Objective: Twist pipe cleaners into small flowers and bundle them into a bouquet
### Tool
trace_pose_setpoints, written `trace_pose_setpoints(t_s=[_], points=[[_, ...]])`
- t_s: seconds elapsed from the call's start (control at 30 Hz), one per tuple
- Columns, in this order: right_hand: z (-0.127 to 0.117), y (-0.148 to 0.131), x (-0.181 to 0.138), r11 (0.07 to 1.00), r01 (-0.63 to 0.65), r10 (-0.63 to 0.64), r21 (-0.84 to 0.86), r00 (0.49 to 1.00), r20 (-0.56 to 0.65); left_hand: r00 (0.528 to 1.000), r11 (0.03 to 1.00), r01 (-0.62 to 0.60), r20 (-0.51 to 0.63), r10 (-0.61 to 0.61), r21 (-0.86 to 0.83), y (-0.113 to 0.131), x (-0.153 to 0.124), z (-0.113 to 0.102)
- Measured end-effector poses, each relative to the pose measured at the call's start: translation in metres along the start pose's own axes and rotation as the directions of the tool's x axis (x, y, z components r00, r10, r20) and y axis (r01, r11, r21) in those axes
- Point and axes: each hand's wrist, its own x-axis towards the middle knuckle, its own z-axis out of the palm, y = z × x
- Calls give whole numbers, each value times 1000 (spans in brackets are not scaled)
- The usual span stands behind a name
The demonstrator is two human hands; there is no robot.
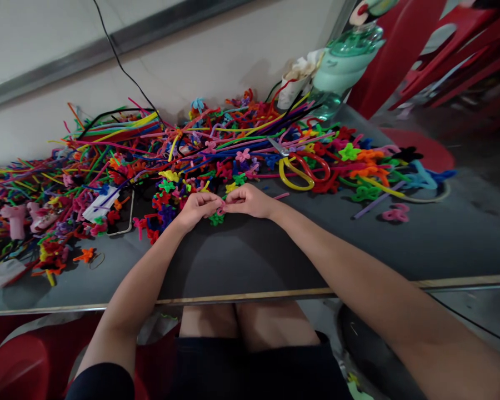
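Observation:
Pinched between the fingertips of both hands is a small pink pipe cleaner [221,210], bent into a curled shape. My left hand [200,209] grips it from the left, and my right hand [249,201] holds it from the right, so the fingertips nearly meet. Just below the fingers a green pipe-cleaner flower [216,220] lies on the dark table [250,255]. Behind my hands spreads a heap of colourful pipe cleaners [208,139] and finished flowers. A pink flower [242,155] rests in that heap. Fingers partly hide the held piece.
Scissors [298,169] with red and yellow handles lie right of the heap. Behind them stand a green water bottle [344,66] and a paper cup [291,91]. A pink flower [395,213] sits at the right. Red chairs [400,55] stand beyond the table.

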Motion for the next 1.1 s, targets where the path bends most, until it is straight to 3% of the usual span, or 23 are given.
trace_pose_setpoints(t_s=[0.5,0.73,0.97,1.1], points=[[-2,0,-2,999,-52,51,10,994,100,975,984,85,191,-115,159,19,0,-4],[-2,1,-1,994,-81,74,72,992,98,983,985,115,127,-132,131,14,1,1],[-1,-2,2,984,-62,71,169,996,-45,994,995,56,-90,-63,-79,-2,3,4],[-1,0,2,969,-90,103,228,994,-45,989,1000,-7,-147,11,25,-8,4,1]])
